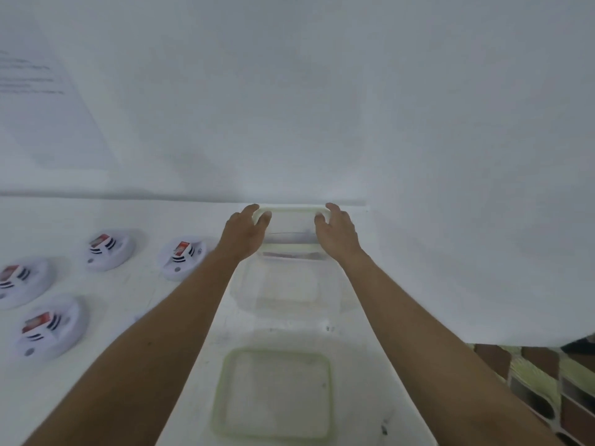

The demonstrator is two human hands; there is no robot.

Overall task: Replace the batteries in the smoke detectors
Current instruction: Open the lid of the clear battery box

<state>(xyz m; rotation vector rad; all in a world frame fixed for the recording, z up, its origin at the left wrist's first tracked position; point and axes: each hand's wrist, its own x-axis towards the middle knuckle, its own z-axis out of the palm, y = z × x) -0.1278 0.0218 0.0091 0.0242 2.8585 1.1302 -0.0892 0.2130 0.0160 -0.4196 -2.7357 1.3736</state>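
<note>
Several white round smoke detectors lie on the white table at the left, each with a red-and-white battery showing; one [182,258] is nearest my arms, another [108,251] behind it, two more [48,328] closer to the left edge. At the table's far edge my left hand [246,231] and my right hand [338,231] grip the two ends of a clear container lid with a pale green rim [291,209], tilted up over a clear container [286,284]. What lies in the container is blurred.
A second pale-green-rimmed clear lid [273,394] lies flat on the table near me. A white wall stands right behind the table, with a printed sheet [42,98] at the upper left. A patterned tiled floor [547,381] shows at the lower right.
</note>
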